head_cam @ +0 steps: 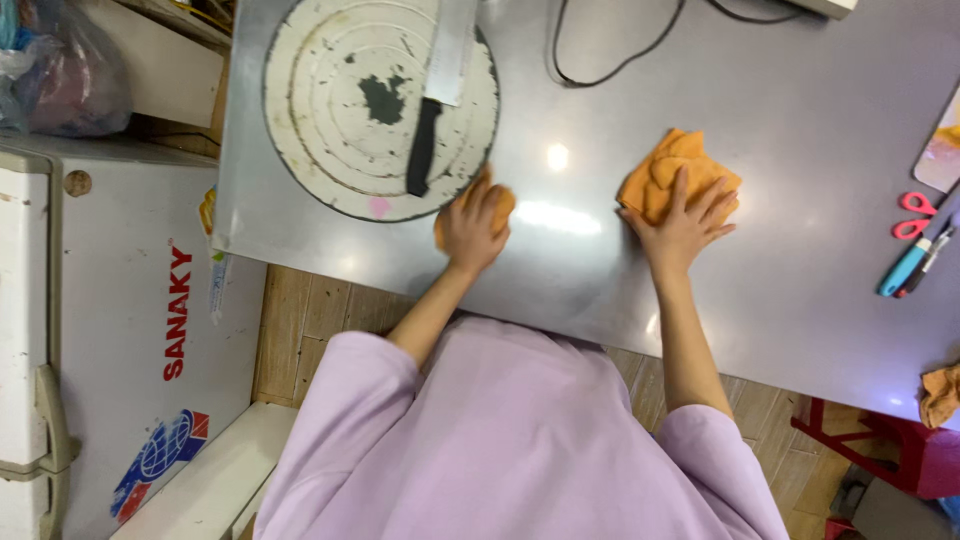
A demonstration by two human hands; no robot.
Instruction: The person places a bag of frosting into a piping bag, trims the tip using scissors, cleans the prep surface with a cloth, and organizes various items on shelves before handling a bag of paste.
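Note:
My left hand (470,228) presses a small orange cloth (500,205) onto the steel table (780,300), right beside the rim of a round white chopping board (330,90). My right hand (685,225) lies flat, fingers spread, on a second crumpled orange cloth (675,165) further right on the table. A cleaver with a black handle (425,145) rests on the board, its handle pointing toward my left hand.
A black cable (600,75) loops at the table's far side. Pink-handled scissors (915,215) and blue pens (905,268) lie at the right edge. A white chest freezer (110,330) stands to the left, a red stool (900,440) and another orange cloth (940,395) at lower right.

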